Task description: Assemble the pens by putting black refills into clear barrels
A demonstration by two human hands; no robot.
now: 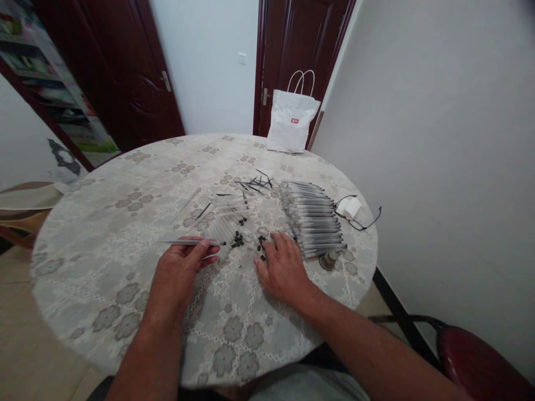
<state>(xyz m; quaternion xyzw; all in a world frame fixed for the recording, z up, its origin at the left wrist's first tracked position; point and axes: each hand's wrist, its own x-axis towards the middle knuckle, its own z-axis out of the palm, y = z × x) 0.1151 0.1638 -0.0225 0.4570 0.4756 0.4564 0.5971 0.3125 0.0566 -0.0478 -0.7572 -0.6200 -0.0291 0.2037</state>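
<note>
Here the left hand point(180, 271) pinches a slim, clear pen barrel point(190, 242) with a dark tip, held level above the round table point(104, 245). The right hand point(283, 268) rests flat, fingers spread, on small black caps point(237, 240) beside a row of assembled pens point(314, 221).

A room in a home; a round worktop point(125, 234) under a floral lace tablecloth point(234, 328) stands by plain white walls point(438, 139); dark wooden doors point(125, 72) with lever handles sit behind, a white paper shopping bag point(291, 120) leans at one, a red-cushioned chair point(476, 362) stands beside, and the floor point(25, 345) is tiled.
</note>
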